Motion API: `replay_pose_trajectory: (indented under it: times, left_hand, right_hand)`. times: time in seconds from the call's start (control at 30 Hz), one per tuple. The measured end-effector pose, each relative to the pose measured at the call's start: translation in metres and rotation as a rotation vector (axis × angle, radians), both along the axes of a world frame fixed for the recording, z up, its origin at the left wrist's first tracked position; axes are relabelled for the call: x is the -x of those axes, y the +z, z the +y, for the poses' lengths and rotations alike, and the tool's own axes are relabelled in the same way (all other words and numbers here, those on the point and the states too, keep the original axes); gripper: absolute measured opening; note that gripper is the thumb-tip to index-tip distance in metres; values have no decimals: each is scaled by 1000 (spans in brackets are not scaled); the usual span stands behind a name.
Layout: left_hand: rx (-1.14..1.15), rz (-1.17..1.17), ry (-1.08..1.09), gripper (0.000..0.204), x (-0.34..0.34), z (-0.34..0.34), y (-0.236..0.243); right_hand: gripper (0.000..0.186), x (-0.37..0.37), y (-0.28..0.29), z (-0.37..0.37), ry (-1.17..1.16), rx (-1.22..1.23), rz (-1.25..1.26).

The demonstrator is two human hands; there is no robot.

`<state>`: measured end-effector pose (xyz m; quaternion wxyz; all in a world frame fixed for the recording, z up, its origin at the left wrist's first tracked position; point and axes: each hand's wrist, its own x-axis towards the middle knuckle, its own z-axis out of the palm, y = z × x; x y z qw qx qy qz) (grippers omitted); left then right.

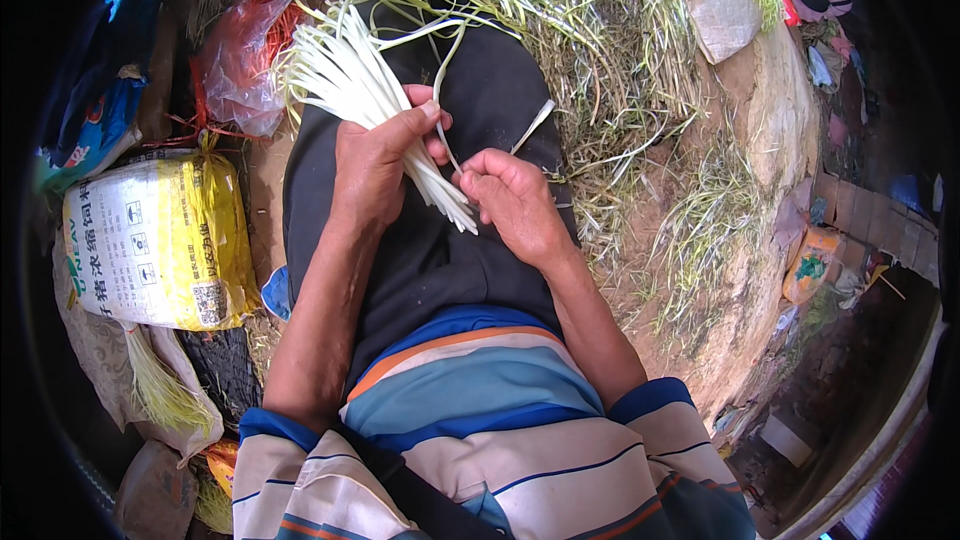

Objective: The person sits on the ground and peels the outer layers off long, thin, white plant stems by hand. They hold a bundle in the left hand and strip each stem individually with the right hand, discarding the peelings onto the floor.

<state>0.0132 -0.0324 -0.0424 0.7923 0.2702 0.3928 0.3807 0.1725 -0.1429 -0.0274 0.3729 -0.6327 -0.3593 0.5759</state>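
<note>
My left hand [372, 162] is closed around a bundle of long white vegetable stalks [345, 70], which look like blanched garlic chives. Their leafy yellow-green ends curl over my dark trousers at the top, and the cut ends stick out below the fist. A single thin pale stalk [442, 118] runs down from beside my left thumb. My right hand [513, 202], just to the right of the bundle, pinches the lower part of that thin stalk between thumb and fingers. Another pale strip [535, 127] slants up from behind the right hand.
A large heap of loose green and dried stalks [610, 40] covers the ground at right. To the left sit a yellow-and-white sack [160, 240] and a clear bag with red strings [245, 65]. More pale stalks [165, 380] lie on a cloth at lower left.
</note>
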Motion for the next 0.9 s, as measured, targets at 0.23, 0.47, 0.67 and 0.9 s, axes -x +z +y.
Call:
replay_pose_trajectory:
  times: [0.23,0.47,0.67,0.9]
  left_hand:
    - [4,-1,1,27,-1,0,0]
    - [-6,-1,-12,27,0,0,0]
    - [-6,5,-11,27,0,0,-1]
    - [-22,-17,-18,25,1,0,-1]
  right_hand:
    - [19,1,-2,0,29,-21,-35]
    - [18,2,-5,-1,37,-27,-56]
    - [19,4,-4,-1,25,-12,-41]
    - [19,6,0,-2,-4,-26,-83]
